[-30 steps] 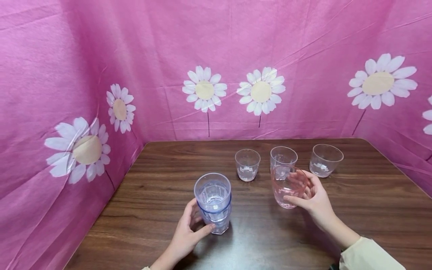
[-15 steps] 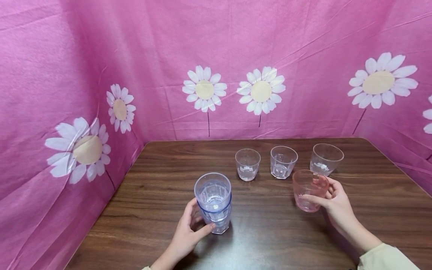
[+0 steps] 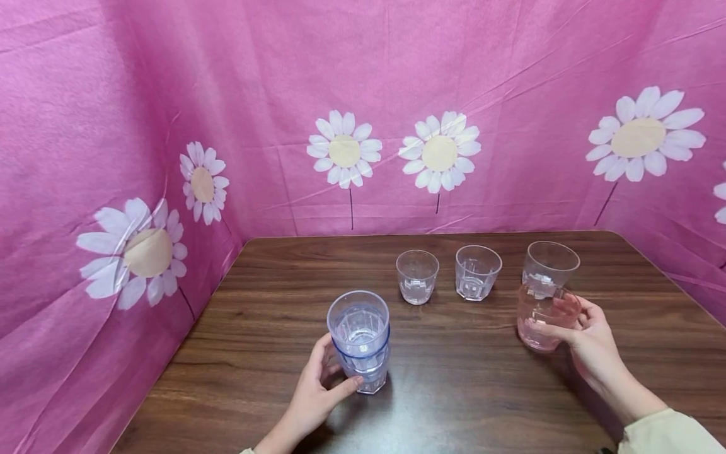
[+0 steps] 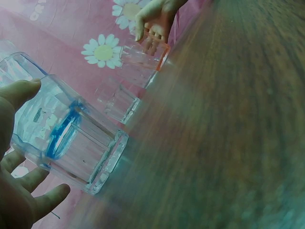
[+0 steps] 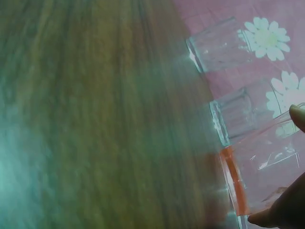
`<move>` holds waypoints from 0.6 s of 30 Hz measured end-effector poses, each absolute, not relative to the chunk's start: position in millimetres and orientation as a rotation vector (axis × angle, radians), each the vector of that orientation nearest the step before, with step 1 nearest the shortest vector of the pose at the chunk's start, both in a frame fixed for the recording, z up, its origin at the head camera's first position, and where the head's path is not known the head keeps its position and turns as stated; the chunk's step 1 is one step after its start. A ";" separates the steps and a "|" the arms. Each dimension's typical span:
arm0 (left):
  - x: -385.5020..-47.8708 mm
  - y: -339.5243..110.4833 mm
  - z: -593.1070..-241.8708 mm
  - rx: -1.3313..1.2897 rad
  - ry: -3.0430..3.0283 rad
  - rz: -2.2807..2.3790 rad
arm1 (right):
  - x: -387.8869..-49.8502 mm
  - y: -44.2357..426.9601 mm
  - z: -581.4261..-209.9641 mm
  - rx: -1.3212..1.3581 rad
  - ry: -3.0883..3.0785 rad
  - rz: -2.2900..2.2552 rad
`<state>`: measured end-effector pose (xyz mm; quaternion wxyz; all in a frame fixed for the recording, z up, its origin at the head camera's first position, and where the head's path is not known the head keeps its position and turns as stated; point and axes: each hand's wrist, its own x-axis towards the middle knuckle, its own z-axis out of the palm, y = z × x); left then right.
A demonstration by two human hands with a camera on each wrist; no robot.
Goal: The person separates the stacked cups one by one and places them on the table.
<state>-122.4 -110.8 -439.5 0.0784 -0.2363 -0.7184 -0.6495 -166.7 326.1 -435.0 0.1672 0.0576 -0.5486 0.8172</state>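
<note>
My left hand (image 3: 316,386) holds a stack of nested tumblers (image 3: 365,353) standing on the table, with a clear rim on top and a blue one below it. In the left wrist view the thumb lies on one side of the stacked tumblers (image 4: 88,143) and the fingers on the other. A pink see-through tumbler (image 3: 535,331) is upright in my right hand (image 3: 592,347), thumb in front and fingers round the back. It overlaps the lower part of the right clear tumbler (image 3: 553,255). Whether its base touches the table cannot be told.
Two more clear tumblers, the left one (image 3: 416,277) and the middle one (image 3: 478,274), stand in a row toward the back of the wooden table (image 3: 283,302). A pink cloth (image 3: 386,63) with printed daisies hangs behind and beside the table.
My right hand has carried the pink tumbler rightward, from before the middle clear tumbler to before the right one. My left hand and its stack have stayed put.
</note>
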 end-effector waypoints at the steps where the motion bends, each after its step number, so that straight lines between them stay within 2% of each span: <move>1: -122.4 -110.8 -439.6 -0.708 -2.151 -1.943 | -167.2 328.0 -435.2 0.170 -1.556 2.326; 15: -123.0 -111.1 -440.5 -0.720 -2.145 -1.932 | -168.4 339.6 -434.5 0.124 -1.606 2.283; 18: -123.2 -111.5 -440.5 -0.729 -2.146 -1.924 | -163.1 335.3 -430.5 0.004 -1.738 2.152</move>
